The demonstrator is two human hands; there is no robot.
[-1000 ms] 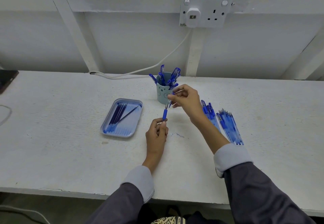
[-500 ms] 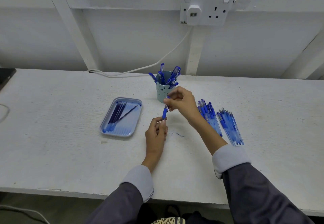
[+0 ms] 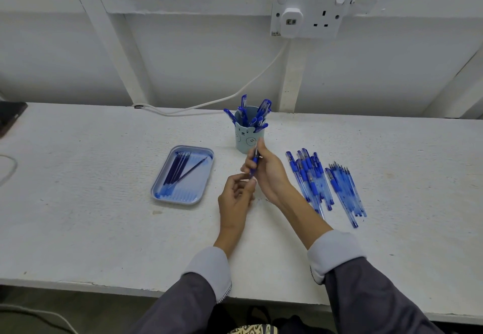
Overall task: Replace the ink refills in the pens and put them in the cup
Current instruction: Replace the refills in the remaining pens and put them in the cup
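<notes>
The right hand (image 3: 270,174) held a blue pen (image 3: 254,161) nearly upright above the bench (image 3: 78,216), its fingers (image 3: 247,169) curled round the barrel. The left hand (image 3: 235,199) sat just below, thumb and forefinger pinched together on the pen's lower end. Just behind the pen stood the pale blue cup (image 3: 245,139), a bear face on its side, with several blue pens (image 3: 257,115) standing in it. To the left of the hands lay a light blue tray (image 3: 194,195) holding a few thin dark refills (image 3: 180,167), one of them lying across the others. To the right of the hands, a pile of blue pens (image 3: 309,177) lay on the bench, and just beside it a second bundle of thinner blue sticks (image 3: 346,192); I could not tell whether those were pens or refills. On the wall behind, a white socket (image 3: 307,17) fed a cable (image 3: 235,96) running down to the bench.
</notes>
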